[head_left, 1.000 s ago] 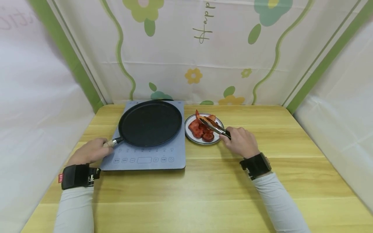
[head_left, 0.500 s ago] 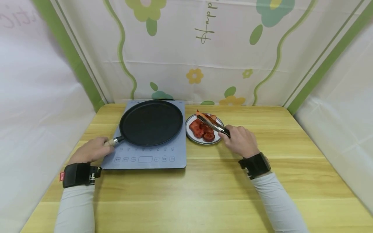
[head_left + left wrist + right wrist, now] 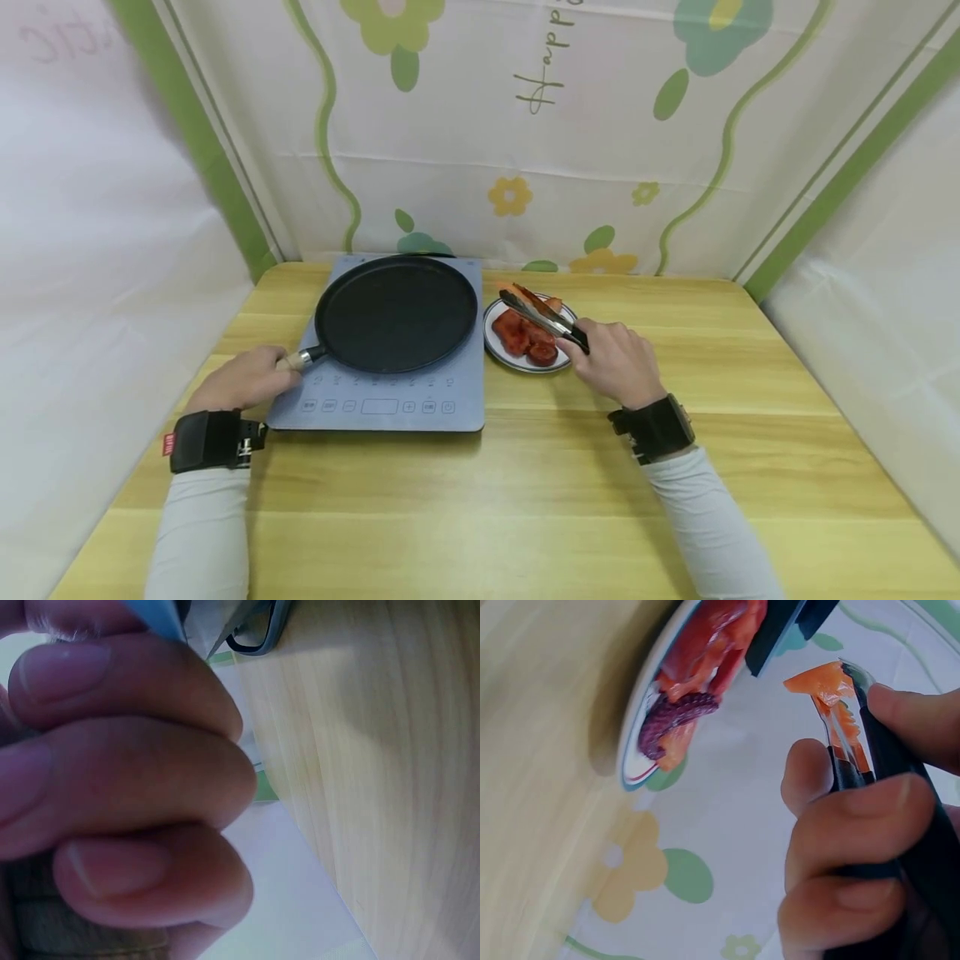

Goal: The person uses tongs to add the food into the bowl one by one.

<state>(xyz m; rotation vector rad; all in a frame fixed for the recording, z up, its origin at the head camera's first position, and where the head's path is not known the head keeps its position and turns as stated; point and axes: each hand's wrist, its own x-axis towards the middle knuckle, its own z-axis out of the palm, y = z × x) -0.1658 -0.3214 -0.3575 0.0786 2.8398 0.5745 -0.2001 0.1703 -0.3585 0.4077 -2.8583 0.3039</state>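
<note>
My left hand (image 3: 243, 379) grips the wooden handle (image 3: 289, 362) of a flat black pan (image 3: 397, 312), which sits on a grey induction cooktop (image 3: 390, 419). In the left wrist view its curled fingers (image 3: 142, 769) hide most of the handle. My right hand (image 3: 618, 362) holds metal tongs (image 3: 543, 317) with black grips. Their tips pinch an orange piece of food (image 3: 826, 681), raised just above a white plate (image 3: 492, 343). On that plate lie red meat pieces (image 3: 512, 333), a round slice (image 3: 542, 355) and, in the right wrist view, a purple tentacle-like piece (image 3: 673, 716).
The plate stands close to the cooktop's right edge on a wooden table (image 3: 450, 517). A flowered white cloth (image 3: 450, 150) hangs behind the table, and plain white cloth walls (image 3: 892, 300) flank it.
The tongs and the orange piece have risen a little from the plate and shifted slightly toward the cooktop. My left hand keeps its grip on the pan handle; the head view has shifted slightly.
</note>
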